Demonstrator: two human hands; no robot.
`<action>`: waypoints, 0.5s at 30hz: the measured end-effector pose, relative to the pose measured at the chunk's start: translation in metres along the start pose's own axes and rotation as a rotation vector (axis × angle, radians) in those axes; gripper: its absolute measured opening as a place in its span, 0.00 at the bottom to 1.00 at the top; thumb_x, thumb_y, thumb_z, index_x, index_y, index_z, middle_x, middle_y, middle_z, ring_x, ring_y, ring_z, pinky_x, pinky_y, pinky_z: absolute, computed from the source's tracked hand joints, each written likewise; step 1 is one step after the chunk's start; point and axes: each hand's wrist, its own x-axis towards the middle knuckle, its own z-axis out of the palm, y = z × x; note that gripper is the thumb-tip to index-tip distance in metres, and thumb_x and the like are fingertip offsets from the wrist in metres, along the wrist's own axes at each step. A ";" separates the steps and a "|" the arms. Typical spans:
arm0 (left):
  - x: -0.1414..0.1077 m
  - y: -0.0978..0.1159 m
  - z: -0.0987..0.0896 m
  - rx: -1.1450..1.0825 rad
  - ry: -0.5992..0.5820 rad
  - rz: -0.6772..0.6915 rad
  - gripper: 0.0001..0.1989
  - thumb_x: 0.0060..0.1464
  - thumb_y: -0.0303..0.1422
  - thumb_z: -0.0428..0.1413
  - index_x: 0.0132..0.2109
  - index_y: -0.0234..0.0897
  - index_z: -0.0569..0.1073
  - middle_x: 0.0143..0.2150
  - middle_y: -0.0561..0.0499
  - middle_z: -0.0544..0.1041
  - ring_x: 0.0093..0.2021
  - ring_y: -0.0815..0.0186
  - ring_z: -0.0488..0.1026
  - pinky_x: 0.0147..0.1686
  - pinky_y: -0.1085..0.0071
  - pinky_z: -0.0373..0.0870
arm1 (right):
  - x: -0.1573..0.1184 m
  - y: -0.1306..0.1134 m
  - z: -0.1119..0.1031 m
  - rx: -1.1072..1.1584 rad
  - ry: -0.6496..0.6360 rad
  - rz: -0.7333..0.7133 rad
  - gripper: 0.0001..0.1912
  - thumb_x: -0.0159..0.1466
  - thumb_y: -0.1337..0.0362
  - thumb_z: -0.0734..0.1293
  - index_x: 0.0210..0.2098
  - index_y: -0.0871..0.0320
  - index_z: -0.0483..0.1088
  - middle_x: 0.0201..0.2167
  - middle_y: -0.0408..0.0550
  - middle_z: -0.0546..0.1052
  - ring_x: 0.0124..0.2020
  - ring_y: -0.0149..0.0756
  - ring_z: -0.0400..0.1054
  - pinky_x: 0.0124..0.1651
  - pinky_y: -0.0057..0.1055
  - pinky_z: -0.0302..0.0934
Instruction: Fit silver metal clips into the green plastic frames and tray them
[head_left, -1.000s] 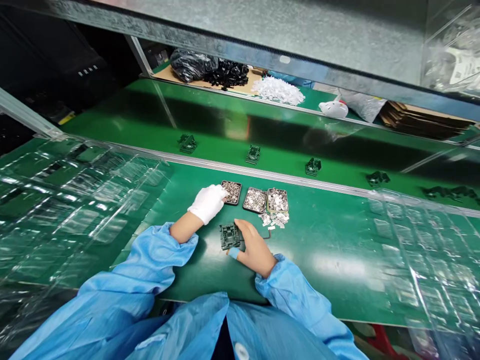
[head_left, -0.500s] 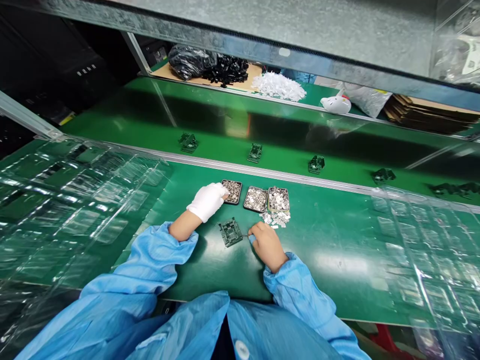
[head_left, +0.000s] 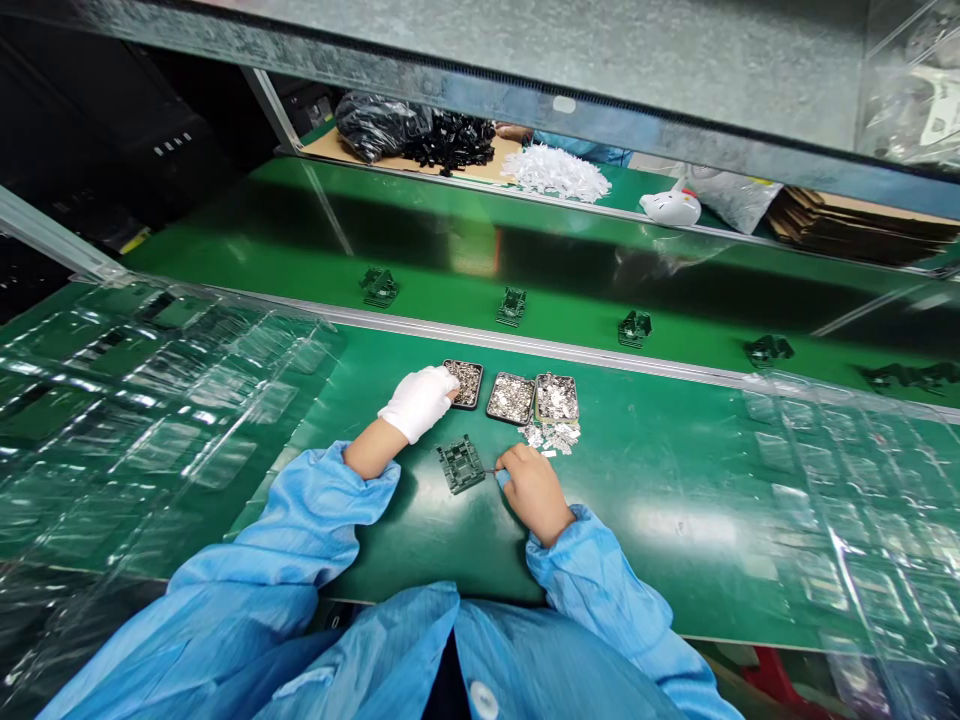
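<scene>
My left hand, in a white glove with bare fingertips, reaches into the left tray of small metal parts. Its fingertips are drawn together at the tray's left side; whatever they pinch is too small to make out. In front of the trays a green circuit board panel lies on the bench. My right hand rests just right of the board, closed around a thin tool that looks like tweezers, its tip pointing at the board's edge. Two more trays, a middle tray and a right tray, hold silvery pieces.
Loose silvery pieces lie below the right tray. Clear plastic trays are stacked at left, with more plastic trays at right. Several circuit boards sit along the green strip behind a metal rail. A shelf overhangs the back.
My left hand has shifted very slightly right at the left tray. My right hand and the board stay put. At the far back, part of another person's hand and blue sleeve now shows more.
</scene>
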 end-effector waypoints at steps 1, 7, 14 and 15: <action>0.000 0.000 0.001 -0.009 0.000 0.000 0.13 0.59 0.33 0.47 0.36 0.36 0.76 0.40 0.43 0.75 0.42 0.58 0.71 0.39 0.65 0.65 | 0.000 0.000 0.000 0.000 0.003 -0.002 0.14 0.58 0.78 0.59 0.37 0.57 0.70 0.37 0.48 0.71 0.40 0.38 0.62 0.43 0.33 0.54; 0.003 0.003 0.001 -0.086 0.039 -0.029 0.11 0.55 0.30 0.48 0.31 0.35 0.74 0.35 0.44 0.74 0.39 0.57 0.71 0.37 0.66 0.64 | 0.000 0.000 0.001 -0.017 0.014 -0.007 0.14 0.59 0.78 0.59 0.37 0.56 0.70 0.37 0.48 0.71 0.39 0.38 0.62 0.43 0.32 0.54; -0.007 -0.008 -0.008 -0.324 0.199 -0.126 0.15 0.59 0.36 0.43 0.32 0.35 0.71 0.33 0.46 0.72 0.36 0.62 0.70 0.37 0.69 0.65 | -0.001 -0.002 -0.003 -0.042 0.009 0.038 0.16 0.58 0.79 0.58 0.38 0.56 0.71 0.37 0.48 0.72 0.40 0.39 0.63 0.43 0.33 0.56; -0.012 -0.008 -0.010 -0.355 0.210 -0.127 0.16 0.59 0.37 0.42 0.33 0.35 0.70 0.32 0.48 0.72 0.35 0.63 0.70 0.36 0.70 0.66 | -0.001 -0.002 -0.004 -0.042 0.015 0.049 0.16 0.58 0.79 0.58 0.38 0.57 0.71 0.37 0.48 0.72 0.40 0.39 0.64 0.43 0.33 0.56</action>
